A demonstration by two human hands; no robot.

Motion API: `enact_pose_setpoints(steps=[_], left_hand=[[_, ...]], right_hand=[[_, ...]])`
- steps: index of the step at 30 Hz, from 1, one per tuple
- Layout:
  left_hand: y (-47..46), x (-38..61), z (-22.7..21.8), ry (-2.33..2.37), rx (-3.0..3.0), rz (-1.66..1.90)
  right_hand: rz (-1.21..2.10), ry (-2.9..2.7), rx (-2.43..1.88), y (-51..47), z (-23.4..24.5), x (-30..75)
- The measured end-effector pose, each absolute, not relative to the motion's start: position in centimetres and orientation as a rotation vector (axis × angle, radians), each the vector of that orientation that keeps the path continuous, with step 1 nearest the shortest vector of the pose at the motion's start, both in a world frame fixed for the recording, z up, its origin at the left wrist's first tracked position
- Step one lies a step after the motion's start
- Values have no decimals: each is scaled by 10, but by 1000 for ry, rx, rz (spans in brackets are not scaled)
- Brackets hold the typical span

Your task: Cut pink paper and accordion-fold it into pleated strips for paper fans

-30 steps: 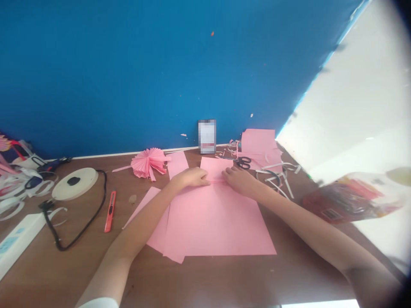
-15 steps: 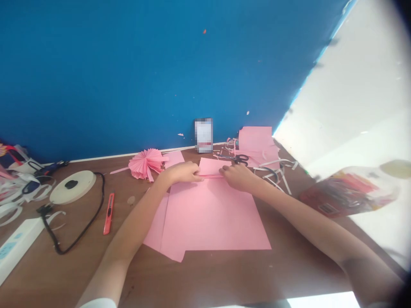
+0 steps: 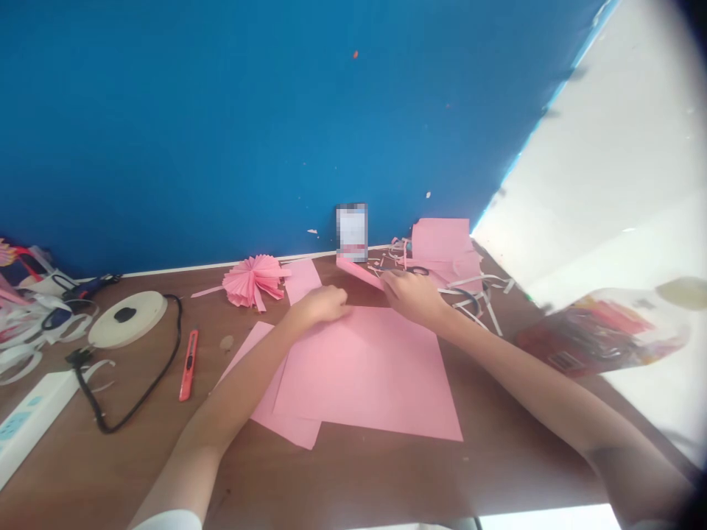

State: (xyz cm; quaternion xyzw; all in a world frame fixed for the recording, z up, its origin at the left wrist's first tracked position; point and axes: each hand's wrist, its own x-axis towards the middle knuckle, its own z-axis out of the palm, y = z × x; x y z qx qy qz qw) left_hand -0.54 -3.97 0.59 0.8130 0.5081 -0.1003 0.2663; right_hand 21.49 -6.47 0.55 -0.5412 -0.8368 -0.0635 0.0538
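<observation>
A narrow folded pink paper strip (image 3: 360, 273) slants up and left from my right hand (image 3: 412, 296), whose fingers pinch its near end. My left hand (image 3: 321, 305) is curled closed at the far edge of a large pink paper sheet (image 3: 367, 372). What its fingers hold, if anything, is hidden. The large sheet overlaps another pink sheet (image 3: 292, 430) on its left, partly under my left forearm. A pleated pink paper rosette (image 3: 252, 282) lies beyond my left hand. Scissors (image 3: 418, 271) lie just behind my right hand, partly covered.
A red box cutter (image 3: 188, 366) lies left of my forearm, near a black cable, a round white device (image 3: 128, 319) and a power strip (image 3: 33, 419). Pink paper pieces (image 3: 440, 239) and pale strips lie at back right. A phone (image 3: 352, 232) leans on the blue wall.
My left hand has let go of the folded strip. The strip, held only in my right hand, now tilts up off the sheet. The large sheet has turned slightly.
</observation>
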Motion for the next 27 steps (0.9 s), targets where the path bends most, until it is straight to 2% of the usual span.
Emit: enact_pose_setpoints(steps=[3, 6, 13, 18, 23, 27], left_hand=[[-44, 5, 7, 1401, 2173, 153], [-45, 15, 5, 1378, 2142, 424], [-41, 20, -4, 1652, 2308, 512], [-43, 17, 0, 1854, 2682, 773], [-46, 21, -11, 1866, 2918, 634], [-51, 30, -31, 1720, 3024, 405]], right_hand=[[-171, -2463, -1553, -68, 2, 212], [-199, -2467, -1427, -71, -3, 207], [-182, -2572, -1217, -76, -14, 201], [-274, -2445, -1153, -77, -15, 206], [-463, -2324, -1284, -77, -8, 205], [-454, -2501, -1418, -69, -15, 204]])
